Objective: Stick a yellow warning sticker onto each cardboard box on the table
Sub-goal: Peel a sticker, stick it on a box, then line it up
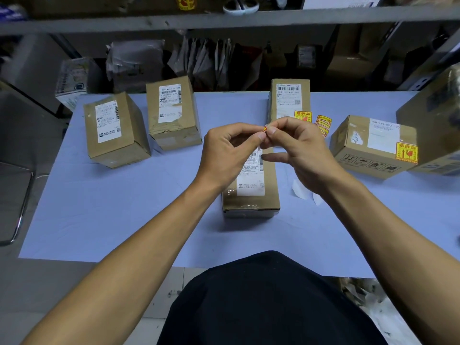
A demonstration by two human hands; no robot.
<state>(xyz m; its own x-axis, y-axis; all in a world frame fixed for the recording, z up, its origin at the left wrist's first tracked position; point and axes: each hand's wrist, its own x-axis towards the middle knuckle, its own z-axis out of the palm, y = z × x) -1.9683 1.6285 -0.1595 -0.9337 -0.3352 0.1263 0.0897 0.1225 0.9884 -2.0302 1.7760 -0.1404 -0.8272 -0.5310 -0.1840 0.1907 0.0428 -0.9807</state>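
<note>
Two hands (267, 145) around one sticker (265, 128)

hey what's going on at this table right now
A person is labelling boxes. Both hands, left hand and right hand, pinch a small yellow sticker above the middle box. The back box and right box already carry stickers; the two left boxes show none.

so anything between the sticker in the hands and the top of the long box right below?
Nothing visible. Both hands, left hand and right hand, pinch the sticker directly above the long box; its top beyond the shipping label is bare.
</note>
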